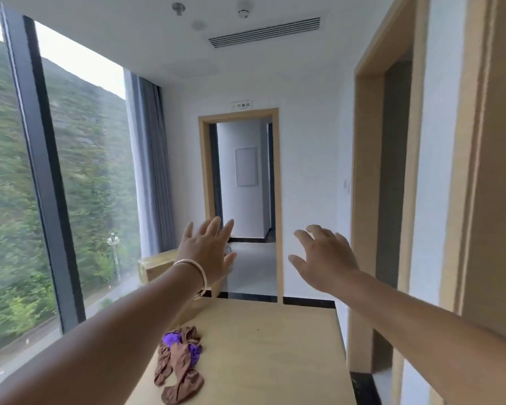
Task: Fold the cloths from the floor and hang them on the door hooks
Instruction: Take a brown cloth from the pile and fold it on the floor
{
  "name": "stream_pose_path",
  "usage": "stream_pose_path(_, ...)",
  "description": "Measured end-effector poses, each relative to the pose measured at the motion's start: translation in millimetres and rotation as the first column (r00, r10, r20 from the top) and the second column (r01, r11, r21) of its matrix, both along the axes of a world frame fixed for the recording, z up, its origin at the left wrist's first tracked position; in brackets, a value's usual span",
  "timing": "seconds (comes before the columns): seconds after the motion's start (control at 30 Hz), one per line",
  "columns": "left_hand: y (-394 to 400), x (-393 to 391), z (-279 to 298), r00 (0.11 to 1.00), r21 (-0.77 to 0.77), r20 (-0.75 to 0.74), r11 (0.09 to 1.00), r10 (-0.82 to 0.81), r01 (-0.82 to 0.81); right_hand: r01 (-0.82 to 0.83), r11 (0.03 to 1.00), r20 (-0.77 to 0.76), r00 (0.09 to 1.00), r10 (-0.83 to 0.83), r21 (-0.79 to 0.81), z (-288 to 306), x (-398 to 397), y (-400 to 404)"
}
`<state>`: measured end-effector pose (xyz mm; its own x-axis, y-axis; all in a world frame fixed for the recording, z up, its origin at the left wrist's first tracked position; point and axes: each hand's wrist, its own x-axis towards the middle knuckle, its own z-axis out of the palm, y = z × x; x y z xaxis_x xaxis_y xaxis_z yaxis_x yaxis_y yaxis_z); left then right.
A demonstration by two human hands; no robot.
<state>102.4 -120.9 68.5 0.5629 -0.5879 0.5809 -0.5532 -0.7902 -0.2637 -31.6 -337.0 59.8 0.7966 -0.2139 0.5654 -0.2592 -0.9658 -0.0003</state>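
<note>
Cloths (179, 364) crumpled on smooth table (275, 346)

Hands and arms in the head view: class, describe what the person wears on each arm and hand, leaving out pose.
Both forearms are bare, with no sleeves showing. The left hand has a thin pale metal bangle around its wrist, with a small tag-like piece hanging under it. The right hand wears nothing: no ring, watch or glove shows.

Bare tabletop (275, 361) right of crumpled cloths (180, 363), open doorway (246, 200) ahead
</note>
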Motion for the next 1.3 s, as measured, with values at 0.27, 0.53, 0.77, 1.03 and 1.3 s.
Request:
stream_pose_path(0.27, -102, 14, -21, 0.995, -0.03, -0.037, 0.995, -0.097, 0.096, 0.152, 0.988, -0.005, 0.988, -0.152, -0.026, 5, -15, -79)
stream_pose_path(0.53, -134, 75, -36, 0.993, 0.008, -0.068, 0.995, -0.099, 0.099, 0.182, 0.982, -0.062, 0.981, -0.185, -0.043, -18, 41, -121)
stream_pose_path(0.77, -171, 167, -41, 0.978, -0.004, -0.105, 0.984, -0.179, 0.18, 0.218, 0.976, -0.105, 0.97, -0.22, -0.03, -26, 132, -142)
stream_pose_path(1.03, -190, 293, -25, 0.968, -0.016, -0.142, 0.978, -0.209, 0.209, 0.283, 0.959, -0.114, 0.954, -0.278, 0.029, -6, 261, -157)
stream_pose_path(1.3, -226, 383, -33, 0.961, 0.004, -0.144, 0.971, -0.237, 0.24, 0.326, 0.945, -0.15, 0.936, -0.318, 0.029, -14, 337, -191)
